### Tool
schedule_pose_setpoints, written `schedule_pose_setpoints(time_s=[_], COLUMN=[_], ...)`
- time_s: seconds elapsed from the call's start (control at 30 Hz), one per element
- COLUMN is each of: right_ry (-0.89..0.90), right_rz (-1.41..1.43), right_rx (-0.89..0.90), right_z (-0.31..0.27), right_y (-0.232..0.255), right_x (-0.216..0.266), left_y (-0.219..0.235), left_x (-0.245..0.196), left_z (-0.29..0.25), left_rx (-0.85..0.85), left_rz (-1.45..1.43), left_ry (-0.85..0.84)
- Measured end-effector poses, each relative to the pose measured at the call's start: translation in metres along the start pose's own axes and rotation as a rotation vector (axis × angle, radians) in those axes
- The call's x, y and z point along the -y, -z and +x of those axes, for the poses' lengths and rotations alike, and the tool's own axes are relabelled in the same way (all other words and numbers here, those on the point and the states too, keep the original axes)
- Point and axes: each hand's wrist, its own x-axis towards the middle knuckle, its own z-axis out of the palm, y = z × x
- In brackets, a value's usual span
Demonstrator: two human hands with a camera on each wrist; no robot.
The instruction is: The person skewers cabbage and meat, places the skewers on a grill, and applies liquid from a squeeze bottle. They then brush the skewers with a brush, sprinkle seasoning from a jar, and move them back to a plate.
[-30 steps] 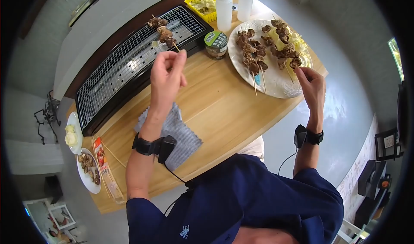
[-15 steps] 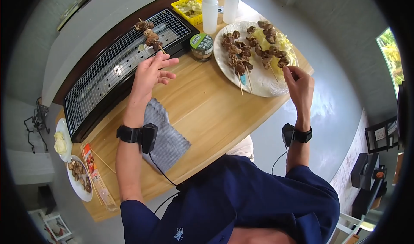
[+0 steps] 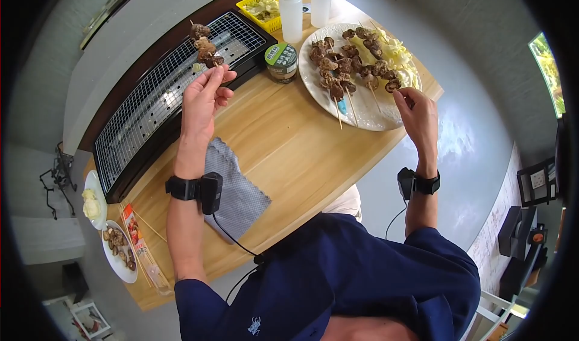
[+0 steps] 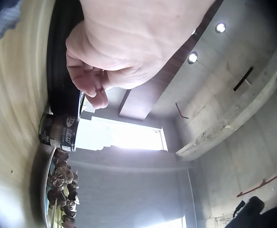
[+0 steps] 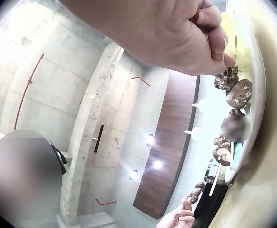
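In the head view, the left hand [image 3: 202, 103] pinches the lower end of a mushroom skewer [image 3: 205, 47] over the grill [image 3: 142, 109]. The right hand [image 3: 419, 119] has its thumb and fingertips at the near end of a mushroom skewer [image 3: 380, 69] on the white plate [image 3: 386, 121]; the fingers cover the stick's end. Other mushroom skewers [image 3: 329, 65] lie on that plate beside cabbage leaves [image 3: 398, 56]. The right wrist view shows the right hand [image 5: 176, 35] pinching right by a mushroom [image 5: 226, 78]. In the left wrist view, the left hand's [image 4: 124, 42] fingers are curled together.
Between grill and plate stands a green-lidded jar [image 3: 281, 62]. Behind are two squeeze bottles [image 3: 291, 15] and a yellow basket [image 3: 274, 25]. A grey cloth [image 3: 238, 190] lies near the left forearm. Small plates [image 3: 119, 268] and a skewer packet [image 3: 142, 244] sit at the left.
The left fingers, spread half a second ago, have drawn in around the stick. The skewer held by the right hand has come down closer to the plate.
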Motion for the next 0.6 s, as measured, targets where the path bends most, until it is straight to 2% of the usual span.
schedule_pose_setpoints(time_s=[0.07,0.2,0.27,0.33,0.4,0.47,0.53,0.6], right_ry=[0.052,0.040,0.030,0.007,-0.015,0.037,0.036,0.037], right_rz=[-0.047,-0.072,-0.092,-0.067,-0.039,0.058,0.108,0.157], right_rx=[-0.020,-0.023,-0.076,-0.093,-0.112,-0.252,-0.291,-0.329], right_z=[-0.002,-0.005,-0.007,-0.007,-0.008,-0.011,-0.014,-0.018], right_y=[0.002,0.005,0.007,0.009,0.009,0.008,0.010,0.013], right_x=[0.001,0.006,0.009,0.007,0.005,0.003,0.003,0.002], left_y=[-0.008,-0.029,-0.043,-0.063,-0.081,-0.105,-0.129,-0.153], left_x=[-0.008,-0.020,-0.024,-0.027,-0.025,-0.022,-0.016,-0.006], left_z=[-0.010,-0.027,-0.036,-0.046,-0.050,-0.053,-0.052,-0.051], left_rx=[-0.004,0.011,0.113,0.128,0.256,0.295,0.408,0.450], left_rz=[0.032,0.052,0.097,0.104,0.076,0.040,-0.013,-0.015], left_ry=[-0.060,-0.097,-0.130,-0.137,-0.125,-0.120,-0.088,-0.083])
